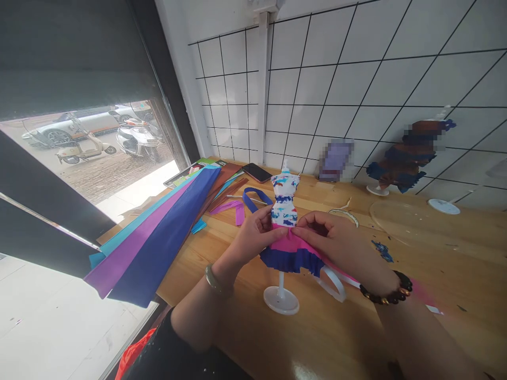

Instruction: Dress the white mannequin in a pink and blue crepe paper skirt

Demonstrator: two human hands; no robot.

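Observation:
A small white dress form [284,211] with blue, red and teal patches stands upright on a round white base [281,300]. Around its lower part sits a pink strip [283,243] above a ruffled dark blue strip [291,261]. My left hand [257,232] pinches the pink strip at the front. From the other side, my right hand [330,240] pinches the same strip, its fingertips close to the left thumb. A white band [334,285] with a pink edge trails below my right hand. What lies behind the form is hidden.
Long blue, purple and teal sheets [158,237] lie at the table's left edge. Behind them are a phone [256,172], a blue strip loop [251,200] and purple strips [237,211]. Another dressed form [407,158] stands at the back right, near a white disc base [444,206] and dark scraps [382,250].

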